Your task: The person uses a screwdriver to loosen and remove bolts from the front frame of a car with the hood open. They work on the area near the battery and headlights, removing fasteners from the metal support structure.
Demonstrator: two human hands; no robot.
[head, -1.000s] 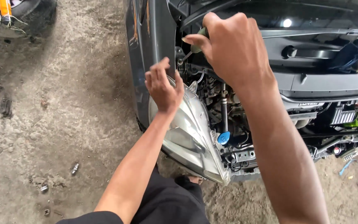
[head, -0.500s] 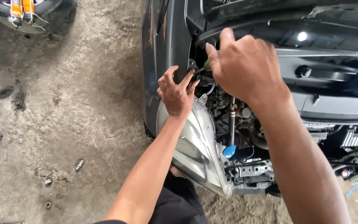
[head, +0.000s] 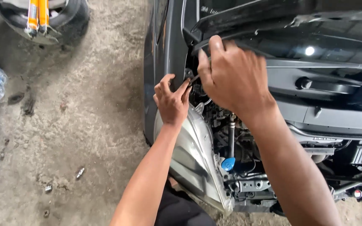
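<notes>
Both hands work at the top corner of the headlight [head: 191, 157], where it meets the dark fender [head: 166, 62] under the raised hood [head: 273, 21]. Left hand [head: 172, 102] rests on the headlight's upper edge, fingers curled and close together, thumb up toward a thin dark tool or rod [head: 194, 78]; half a second ago it sat slightly lower. Right hand [head: 233, 77] is closed over that tool from above, grip mostly hidden by its back. Blue cap [head: 228, 164] shows behind the headlight. The view has shifted closer since then. Small bolts [head: 79, 172] lie on the dirt floor.
</notes>
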